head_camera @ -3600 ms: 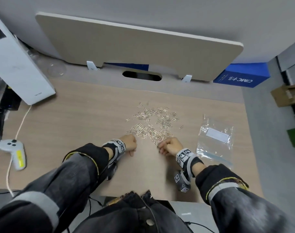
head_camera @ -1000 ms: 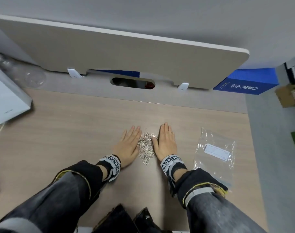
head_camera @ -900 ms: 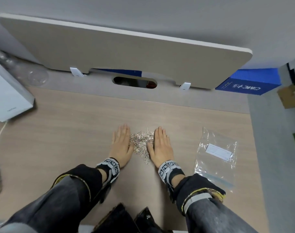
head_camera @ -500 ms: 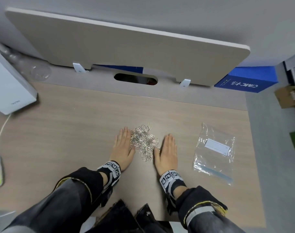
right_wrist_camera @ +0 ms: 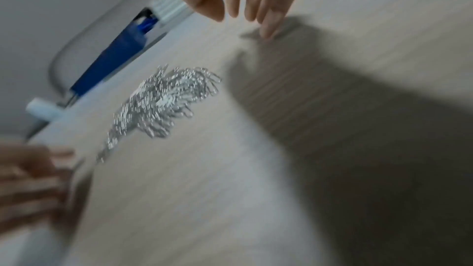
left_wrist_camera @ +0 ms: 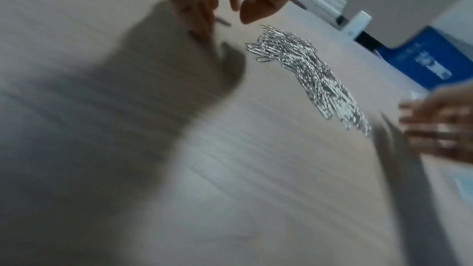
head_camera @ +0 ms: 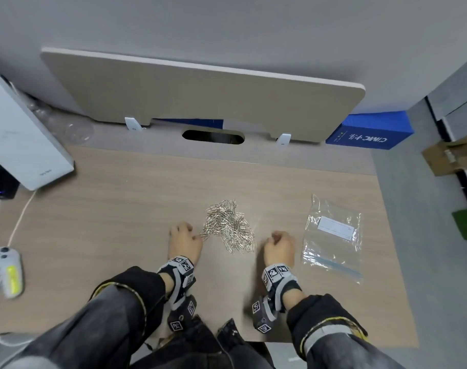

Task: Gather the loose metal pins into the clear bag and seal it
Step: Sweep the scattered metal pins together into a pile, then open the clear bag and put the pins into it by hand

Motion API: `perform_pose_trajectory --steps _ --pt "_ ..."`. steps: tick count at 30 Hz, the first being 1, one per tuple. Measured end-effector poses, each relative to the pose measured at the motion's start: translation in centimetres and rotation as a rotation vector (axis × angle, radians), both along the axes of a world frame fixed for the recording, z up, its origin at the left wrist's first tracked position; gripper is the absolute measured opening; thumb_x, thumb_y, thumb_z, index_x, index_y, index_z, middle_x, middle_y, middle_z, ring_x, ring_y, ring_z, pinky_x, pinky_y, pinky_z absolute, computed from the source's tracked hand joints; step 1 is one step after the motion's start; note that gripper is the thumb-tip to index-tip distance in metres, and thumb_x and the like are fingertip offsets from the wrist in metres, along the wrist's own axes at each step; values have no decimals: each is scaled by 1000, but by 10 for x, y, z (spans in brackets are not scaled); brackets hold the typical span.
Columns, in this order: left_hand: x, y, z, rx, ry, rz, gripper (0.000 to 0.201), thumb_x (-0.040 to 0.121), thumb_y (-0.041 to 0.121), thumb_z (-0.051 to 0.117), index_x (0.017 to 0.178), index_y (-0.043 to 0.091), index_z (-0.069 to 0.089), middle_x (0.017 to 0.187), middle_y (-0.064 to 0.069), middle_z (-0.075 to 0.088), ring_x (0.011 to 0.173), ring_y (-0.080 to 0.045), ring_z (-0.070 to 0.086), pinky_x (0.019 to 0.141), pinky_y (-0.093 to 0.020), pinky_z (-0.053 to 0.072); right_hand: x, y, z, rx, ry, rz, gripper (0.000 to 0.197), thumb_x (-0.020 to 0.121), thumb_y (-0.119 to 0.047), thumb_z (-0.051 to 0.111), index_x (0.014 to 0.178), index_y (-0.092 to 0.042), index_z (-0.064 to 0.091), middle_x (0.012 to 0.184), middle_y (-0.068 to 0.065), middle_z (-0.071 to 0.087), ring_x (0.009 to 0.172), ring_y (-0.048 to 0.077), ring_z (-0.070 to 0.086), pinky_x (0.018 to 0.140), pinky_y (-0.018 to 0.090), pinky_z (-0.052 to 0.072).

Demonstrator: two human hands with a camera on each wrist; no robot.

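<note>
Flanking 1 pin pile (head_camera: 228,230), 2 hands, 1 clear bag (head_camera: 332,237)

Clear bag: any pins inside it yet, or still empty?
Empty, as far as shows: the clear bag lies flat on the desk, only its white label visible, and the pins sit heaped between the hands.
</note>
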State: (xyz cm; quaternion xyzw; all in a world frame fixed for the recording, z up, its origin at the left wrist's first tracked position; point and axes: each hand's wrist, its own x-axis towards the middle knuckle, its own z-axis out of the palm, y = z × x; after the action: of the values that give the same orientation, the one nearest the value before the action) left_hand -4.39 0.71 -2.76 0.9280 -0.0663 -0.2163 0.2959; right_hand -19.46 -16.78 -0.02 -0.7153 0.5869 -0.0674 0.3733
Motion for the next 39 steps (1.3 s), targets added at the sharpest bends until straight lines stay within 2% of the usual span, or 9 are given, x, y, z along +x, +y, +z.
perform_pose_trajectory --steps 4,9,11,14,16,20,27,31,39 --pt "-14 -22 6 -93 147 -90 14 78 6 54 88 13 63 89 -9 64 80 -25 59 71 -27 41 16 22 -8 194 -122 -19 22 83 -3 50 98 -13 63 95 6 66 84 23 62 78 26 48" --pt "-15 -33 15 -176 183 -214 19 80 2 54 76 18 62 77 -2 62 75 -21 56 68 -23 38 27 28 -23 302 -259 -32 36 81 4 43 75 -26 61 83 12 68 70 27 65 74 49 59" --pt "-13 -23 14 -119 202 -333 24 79 7 56 64 26 57 71 1 62 75 -22 59 69 -26 44 15 24 -19 270 -224 46 37 78 6 44 69 -24 64 78 10 70 70 26 65 76 43 58" --pt "-26 -16 19 68 321 -714 26 74 11 55 54 28 58 65 8 61 76 -21 63 72 -26 49 -5 27 -11 226 30 455 34 74 -4 47 58 -29 63 80 -5 73 81 16 66 82 25 51" --pt "-34 -21 22 153 334 -848 18 76 11 54 67 19 68 75 0 66 81 -22 64 76 -27 50 -6 36 -4 236 170 696 31 73 -6 46 63 -30 63 88 -8 72 87 14 63 83 23 48" --pt "-29 -40 29 79 174 -750 22 83 6 48 87 4 70 99 -13 67 94 -29 61 82 -33 48 13 38 4 208 97 747 29 77 -1 44 78 -23 63 93 0 62 95 22 61 89 31 48" --pt "-12 -53 34 102 119 -628 21 82 9 48 84 13 68 95 -7 70 92 -28 63 78 -31 47 -2 -14 14 59 21 504 25 83 -5 50 90 -18 71 105 3 69 99 21 62 91 29 47" --pt "-24 -76 42 90 114 -679 20 85 9 47 88 10 67 94 -8 70 91 -27 62 75 -30 44 -53 -63 28 -119 169 345 23 86 -9 50 102 -17 64 110 4 61 105 25 57 84 31 45" --pt "-70 -139 55 27 166 -783 22 84 10 48 87 13 70 98 -8 72 94 -27 64 80 -27 45 -129 -98 37 -158 583 506 69 78 -13 65 138 -16 32 146 11 31 131 31 37 108 40 33"
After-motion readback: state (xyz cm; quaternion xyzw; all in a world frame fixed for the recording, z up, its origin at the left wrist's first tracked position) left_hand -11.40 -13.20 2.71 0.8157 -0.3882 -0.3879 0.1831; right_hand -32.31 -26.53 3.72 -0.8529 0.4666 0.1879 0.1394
